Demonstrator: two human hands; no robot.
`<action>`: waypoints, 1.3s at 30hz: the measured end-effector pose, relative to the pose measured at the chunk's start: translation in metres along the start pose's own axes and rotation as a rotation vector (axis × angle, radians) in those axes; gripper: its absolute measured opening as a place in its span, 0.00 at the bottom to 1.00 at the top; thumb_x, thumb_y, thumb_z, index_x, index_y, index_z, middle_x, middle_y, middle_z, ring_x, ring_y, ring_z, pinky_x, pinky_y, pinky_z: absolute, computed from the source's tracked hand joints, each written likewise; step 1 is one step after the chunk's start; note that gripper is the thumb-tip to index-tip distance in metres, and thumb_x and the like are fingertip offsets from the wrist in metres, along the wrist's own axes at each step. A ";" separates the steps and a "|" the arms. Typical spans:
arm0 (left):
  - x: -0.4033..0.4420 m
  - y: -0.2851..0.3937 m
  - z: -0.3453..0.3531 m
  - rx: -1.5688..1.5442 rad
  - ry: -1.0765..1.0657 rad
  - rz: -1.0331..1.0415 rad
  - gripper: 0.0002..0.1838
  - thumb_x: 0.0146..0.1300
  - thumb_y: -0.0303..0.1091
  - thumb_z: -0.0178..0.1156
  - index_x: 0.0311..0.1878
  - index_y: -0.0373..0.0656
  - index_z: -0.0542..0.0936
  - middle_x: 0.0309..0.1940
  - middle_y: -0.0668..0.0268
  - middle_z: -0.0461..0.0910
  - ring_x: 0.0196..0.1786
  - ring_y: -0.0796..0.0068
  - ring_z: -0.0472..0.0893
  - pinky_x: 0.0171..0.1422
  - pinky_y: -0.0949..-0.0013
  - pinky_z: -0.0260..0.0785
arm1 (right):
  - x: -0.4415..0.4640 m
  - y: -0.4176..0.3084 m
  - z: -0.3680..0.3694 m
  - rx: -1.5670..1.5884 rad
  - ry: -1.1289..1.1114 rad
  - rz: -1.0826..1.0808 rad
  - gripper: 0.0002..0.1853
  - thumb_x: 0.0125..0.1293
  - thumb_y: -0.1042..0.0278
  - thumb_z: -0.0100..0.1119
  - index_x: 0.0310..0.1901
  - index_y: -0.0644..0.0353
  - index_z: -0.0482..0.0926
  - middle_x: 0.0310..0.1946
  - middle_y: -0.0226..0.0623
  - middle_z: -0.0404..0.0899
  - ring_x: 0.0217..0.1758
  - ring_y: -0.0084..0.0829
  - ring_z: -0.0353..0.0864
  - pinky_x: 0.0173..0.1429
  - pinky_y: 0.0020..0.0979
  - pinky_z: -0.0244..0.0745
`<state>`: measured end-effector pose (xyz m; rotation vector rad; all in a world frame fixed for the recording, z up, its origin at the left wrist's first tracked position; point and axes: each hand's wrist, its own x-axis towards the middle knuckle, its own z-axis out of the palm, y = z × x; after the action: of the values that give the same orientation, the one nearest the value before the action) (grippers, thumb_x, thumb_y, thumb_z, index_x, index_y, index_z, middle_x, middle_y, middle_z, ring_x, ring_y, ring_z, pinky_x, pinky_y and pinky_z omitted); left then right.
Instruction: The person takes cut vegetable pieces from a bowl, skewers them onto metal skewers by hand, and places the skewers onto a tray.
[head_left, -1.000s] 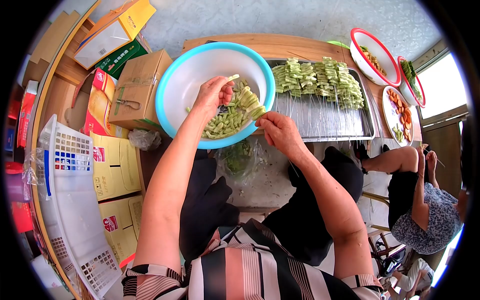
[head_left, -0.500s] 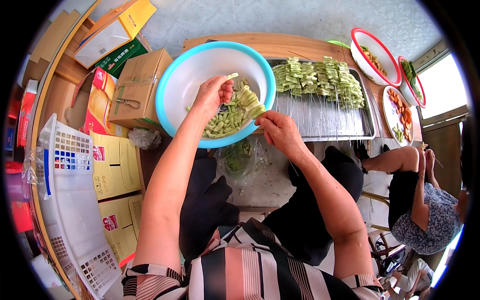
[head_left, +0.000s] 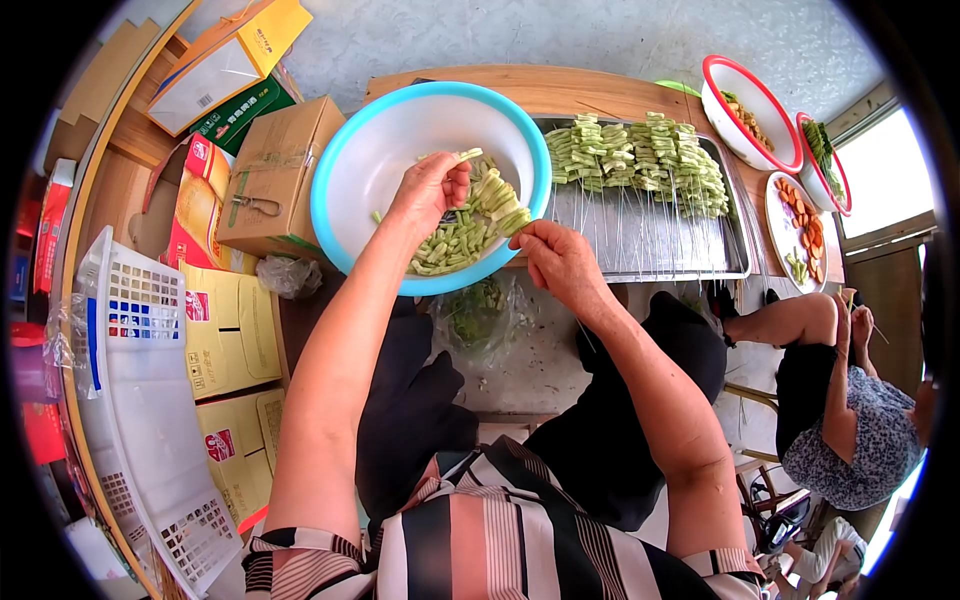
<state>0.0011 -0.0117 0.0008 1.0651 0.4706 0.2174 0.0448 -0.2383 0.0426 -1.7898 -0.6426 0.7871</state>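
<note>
Over the large white bowl with a blue rim (head_left: 326, 150), my left hand (head_left: 430, 192) is closed, with a green bean piece (head_left: 468, 155) pinched between thumb and fingertip. My right hand (head_left: 565, 262) grips the near end of a skewer of green bean pieces (head_left: 502, 204) at the bowl's right edge; the stick itself is mostly hidden. Loose cut green beans (head_left: 440, 255) lie in the bowl beneath both hands. To the right, a metal tray (head_left: 620, 240) carries rows of finished bean skewers (head_left: 640, 160), their thin sticks pointing towards me.
Red-rimmed bowls (head_left: 715, 85) and a plate of orange slices (head_left: 808, 235) stand on the table's right. Cardboard boxes (head_left: 275, 180) and a white plastic basket (head_left: 140, 420) are at left. A plastic bag of greens (head_left: 478, 310) lies below. Another person (head_left: 850, 420) sits at right.
My left hand has shifted very slightly, still pinching the bean piece. My right hand and its skewer stay almost still. The other person's hands have moved a little.
</note>
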 end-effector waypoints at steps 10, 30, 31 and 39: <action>-0.002 -0.007 0.002 0.053 -0.091 -0.019 0.10 0.65 0.36 0.57 0.36 0.39 0.77 0.24 0.70 0.73 0.23 0.81 0.69 0.27 0.77 0.62 | 0.001 0.002 0.001 0.008 -0.001 0.002 0.11 0.67 0.68 0.50 0.36 0.67 0.79 0.14 0.31 0.69 0.17 0.19 0.68 0.23 0.27 0.65; 0.004 0.006 -0.012 -0.131 0.053 0.094 0.08 0.64 0.30 0.61 0.42 0.36 0.80 0.29 0.69 0.78 0.29 0.81 0.75 0.36 0.76 0.71 | -0.002 0.000 0.003 0.006 -0.007 -0.017 0.11 0.67 0.68 0.51 0.37 0.68 0.79 0.17 0.32 0.72 0.19 0.20 0.69 0.25 0.26 0.67; 0.003 0.007 -0.011 -0.131 0.054 0.095 0.08 0.64 0.30 0.61 0.42 0.36 0.80 0.29 0.69 0.78 0.29 0.81 0.75 0.36 0.76 0.71 | -0.001 0.000 0.004 0.006 -0.007 -0.017 0.11 0.67 0.68 0.51 0.37 0.68 0.79 0.17 0.32 0.72 0.19 0.20 0.69 0.25 0.26 0.67; 0.003 0.004 -0.010 -0.153 -0.001 0.046 0.09 0.64 0.30 0.59 0.44 0.35 0.80 0.30 0.69 0.78 0.30 0.81 0.75 0.37 0.76 0.72 | -0.001 0.000 0.004 0.043 0.005 -0.003 0.11 0.67 0.68 0.50 0.36 0.67 0.79 0.16 0.31 0.71 0.19 0.19 0.69 0.25 0.26 0.66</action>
<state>-0.0008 -0.0011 0.0000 0.9269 0.4225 0.2889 0.0407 -0.2364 0.0418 -1.7515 -0.6203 0.7887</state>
